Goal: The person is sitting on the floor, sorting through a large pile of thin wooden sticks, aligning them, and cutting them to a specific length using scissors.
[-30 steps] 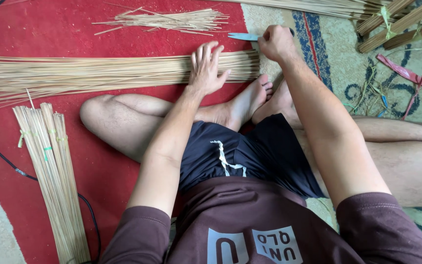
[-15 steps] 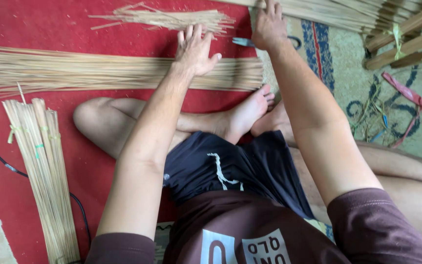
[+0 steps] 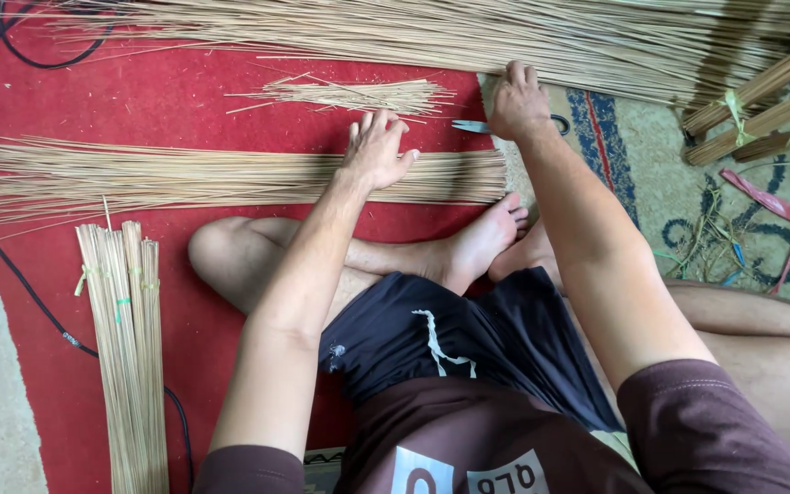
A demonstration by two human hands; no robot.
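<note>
**Two hands on the sticks**

Head view: the left hand point(image 3: 378, 151) lies flat, fingers spread and released, on the near row of sticks point(image 3: 212, 176). The right hand point(image 3: 517, 102) curls loosely at the far pile point(image 3: 413, 32), beside scissors point(image 3: 470, 126); whether it grasps any is unclear.

No packages, signs or screens in my view. Only label-like item: white rectangular print patches point(image 3: 468, 474) on my maroon shirt, bottom centre of frame, seen upside down, partly cut off by edge.
</note>
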